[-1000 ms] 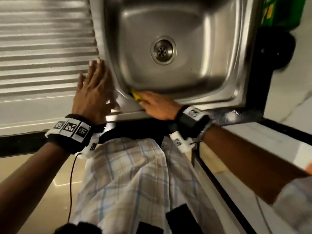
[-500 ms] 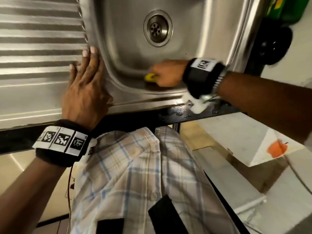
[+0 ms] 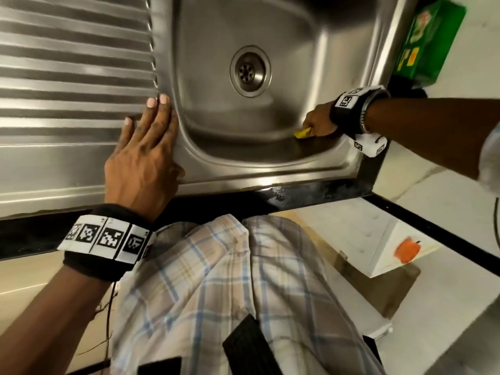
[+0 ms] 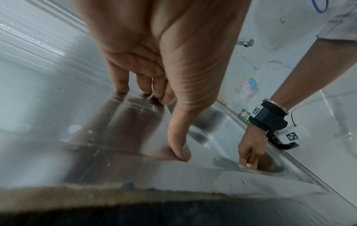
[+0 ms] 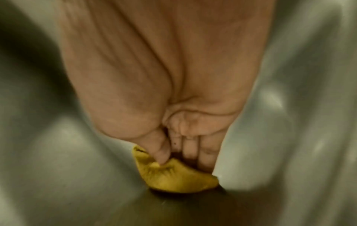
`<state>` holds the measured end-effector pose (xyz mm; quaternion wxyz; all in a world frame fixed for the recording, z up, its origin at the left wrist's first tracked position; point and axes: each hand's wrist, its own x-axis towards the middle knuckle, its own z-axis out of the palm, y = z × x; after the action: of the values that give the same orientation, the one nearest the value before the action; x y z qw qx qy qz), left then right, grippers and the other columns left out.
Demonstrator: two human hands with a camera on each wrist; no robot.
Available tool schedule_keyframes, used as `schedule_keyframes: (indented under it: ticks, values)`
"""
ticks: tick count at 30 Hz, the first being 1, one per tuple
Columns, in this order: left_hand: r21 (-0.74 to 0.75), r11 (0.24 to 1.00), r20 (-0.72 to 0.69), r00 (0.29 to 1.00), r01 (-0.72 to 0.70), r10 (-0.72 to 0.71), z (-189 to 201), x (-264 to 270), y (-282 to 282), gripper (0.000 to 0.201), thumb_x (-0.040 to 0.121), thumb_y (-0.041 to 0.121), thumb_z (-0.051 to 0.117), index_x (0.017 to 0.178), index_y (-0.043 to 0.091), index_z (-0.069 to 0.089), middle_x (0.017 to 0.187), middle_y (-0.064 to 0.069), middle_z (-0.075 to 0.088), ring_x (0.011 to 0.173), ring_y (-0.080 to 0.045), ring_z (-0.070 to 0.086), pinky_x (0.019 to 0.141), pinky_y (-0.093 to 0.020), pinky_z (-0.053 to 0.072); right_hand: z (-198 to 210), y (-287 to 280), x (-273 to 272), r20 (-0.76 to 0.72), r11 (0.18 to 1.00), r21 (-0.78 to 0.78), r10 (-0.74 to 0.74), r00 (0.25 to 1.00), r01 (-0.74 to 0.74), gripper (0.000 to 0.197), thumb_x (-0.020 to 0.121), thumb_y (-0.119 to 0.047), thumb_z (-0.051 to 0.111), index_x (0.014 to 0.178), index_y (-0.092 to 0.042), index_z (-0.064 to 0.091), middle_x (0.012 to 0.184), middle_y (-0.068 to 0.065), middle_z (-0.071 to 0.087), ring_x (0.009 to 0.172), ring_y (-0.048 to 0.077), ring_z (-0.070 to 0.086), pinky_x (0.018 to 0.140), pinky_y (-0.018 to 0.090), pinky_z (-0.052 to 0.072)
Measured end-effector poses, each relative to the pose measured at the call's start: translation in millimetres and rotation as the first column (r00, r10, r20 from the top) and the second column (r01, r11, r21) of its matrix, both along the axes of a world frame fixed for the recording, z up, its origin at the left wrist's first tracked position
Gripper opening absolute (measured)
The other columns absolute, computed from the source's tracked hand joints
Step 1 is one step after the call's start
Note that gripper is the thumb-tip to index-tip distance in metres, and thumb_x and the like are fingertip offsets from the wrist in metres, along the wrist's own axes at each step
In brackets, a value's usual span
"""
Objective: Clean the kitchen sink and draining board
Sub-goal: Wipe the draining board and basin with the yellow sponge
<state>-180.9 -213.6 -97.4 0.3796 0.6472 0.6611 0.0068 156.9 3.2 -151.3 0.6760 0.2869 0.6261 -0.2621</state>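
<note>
The steel sink point(image 3: 284, 44) has a round drain point(image 3: 250, 71) in its bowl, with the ribbed draining board point(image 3: 70, 66) to its left. My right hand point(image 3: 315, 123) is down in the bowl's near right corner, pinching a folded yellow sponge point(image 3: 302, 133) between thumb and fingers and pressing it on the steel. The right wrist view shows the sponge point(image 5: 173, 177) squeezed under my thumb point(image 5: 160, 151). My left hand point(image 3: 146, 147) lies flat, fingers straight, on the rim between bowl and board. The left wrist view shows its fingers point(image 4: 144, 85) touching the steel.
A green packet point(image 3: 424, 41) stands on the counter right of the sink. The black counter edge point(image 3: 297, 193) runs along the front, wet near the middle. Below right, a white box point(image 3: 384, 239) carries an orange mark. My checked shirt fills the lower middle.
My right hand has swept the sponge along the bowl's near wall from the left corner to the right corner. The left hand has stayed on the rim.
</note>
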Motion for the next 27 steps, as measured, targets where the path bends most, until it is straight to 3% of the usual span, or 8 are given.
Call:
schedule_keyframes:
  ticks: [5, 9, 12, 14, 18, 22, 23, 27]
  values:
    - [0.082, 0.994, 0.036, 0.996, -0.078, 0.076, 6.8, 1.9, 6.6, 0.089, 0.081, 0.024, 0.074, 0.153, 0.007, 0.024, 0.162, -0.01, 0.016, 0.15, -0.021, 0.012, 0.119, -0.049, 0.02, 43.6, 33.4, -37.9, -0.054, 0.931, 0.164, 0.337, 0.94, -0.324, 0.028, 0.098, -0.027, 0.053, 0.116, -0.008, 0.063, 0.112, 0.02, 0.064, 0.1, 0.039, 0.064, 0.07, 0.035, 0.041]
    - [0.154, 0.979, 0.042, 0.991, -0.134, 0.129, 11.4, 7.3, 29.4, 0.102, 0.076, 0.022, 0.078, 0.155, 0.008, 0.015, 0.16, -0.018, 0.015, 0.15, -0.029, 0.007, 0.119, -0.055, 0.013, 69.7, 52.9, -34.8, -0.242, 0.796, 0.449, 0.546, 0.802, -0.406, 0.028, 0.101, -0.01, 0.044, 0.124, -0.001, 0.054, 0.11, 0.024, 0.058, 0.099, 0.043, 0.06, 0.069, 0.045, 0.047]
    - [0.152, 0.988, -0.065, 0.997, -0.042, 0.052, 4.6, 10.1, 50.5, 0.118, 0.064, 0.018, 0.083, 0.155, 0.007, 0.008, 0.162, -0.016, 0.004, 0.15, -0.029, -0.002, 0.116, -0.063, 0.01, 57.8, 88.0, -18.9, -0.284, 0.652, 0.6, 0.715, 0.639, -0.463, 0.021, 0.099, -0.004, 0.046, 0.113, 0.003, 0.06, 0.103, 0.027, 0.062, 0.1, 0.048, 0.06, 0.092, 0.055, 0.048]
    - [0.13, 0.991, -0.114, 0.993, 0.004, 0.011, -3.2, 8.6, 63.5, 0.124, 0.059, 0.02, 0.086, 0.154, 0.006, 0.008, 0.162, -0.016, 0.002, 0.15, -0.029, -0.003, 0.11, -0.072, 0.01, 41.0, 115.8, 2.4, -0.224, 0.59, 0.642, 0.755, 0.617, -0.489, 0.024, 0.097, -0.001, 0.047, 0.114, 0.008, 0.062, 0.111, 0.031, 0.063, 0.111, 0.05, 0.057, 0.11, 0.061, 0.037]
    - [0.05, 0.996, -0.174, 0.983, 0.069, -0.059, -13.2, 1.9, 78.7, 0.141, 0.045, 0.039, 0.093, 0.154, 0.005, 0.009, 0.163, -0.013, 0.001, 0.151, -0.024, -0.001, 0.105, -0.078, 0.006, 32.9, 104.1, 25.7, -0.048, 0.46, 0.646, 0.821, 0.569, -0.609, 0.035, 0.099, -0.012, 0.053, 0.129, 0.003, 0.06, 0.14, 0.027, 0.051, 0.135, 0.043, 0.043, 0.116, 0.056, 0.03]
    - [0.049, 0.993, -0.211, 0.972, 0.112, -0.099, -16.5, 1.0, 80.3, 0.143, 0.046, 0.048, 0.092, 0.154, 0.008, 0.007, 0.163, -0.009, -0.001, 0.15, -0.023, -0.002, 0.105, -0.075, 0.004, 25.3, 30.3, 36.2, -0.015, 0.591, 0.43, 0.761, 0.649, -0.683, 0.039, 0.093, -0.016, 0.051, 0.129, -0.006, 0.063, 0.129, 0.024, 0.062, 0.125, 0.049, 0.052, 0.112, 0.064, 0.031]
    - [0.054, 0.992, -0.209, 0.973, 0.113, -0.1, -17.7, 0.0, 80.0, 0.143, 0.045, 0.047, 0.092, 0.154, 0.008, 0.009, 0.163, -0.009, 0.0, 0.15, -0.023, -0.002, 0.105, -0.075, 0.004, 25.6, 7.7, 32.4, -0.049, 0.667, 0.426, 0.691, 0.721, -0.611, 0.034, 0.092, -0.014, 0.052, 0.122, -0.007, 0.066, 0.12, 0.02, 0.067, 0.119, 0.046, 0.058, 0.11, 0.062, 0.034]
    - [0.06, 0.99, -0.237, 0.965, 0.13, -0.113, -17.5, -1.7, 78.2, 0.145, 0.041, 0.05, 0.092, 0.154, 0.006, 0.012, 0.163, -0.008, 0.002, 0.15, -0.022, 0.0, 0.105, -0.075, 0.004, 25.6, -26.8, 11.8, -0.126, 0.939, 0.206, 0.305, 0.944, -0.275, 0.02, 0.097, -0.012, 0.05, 0.101, -0.005, 0.069, 0.1, 0.017, 0.065, 0.104, 0.037, 0.065, 0.079, 0.034, 0.046]
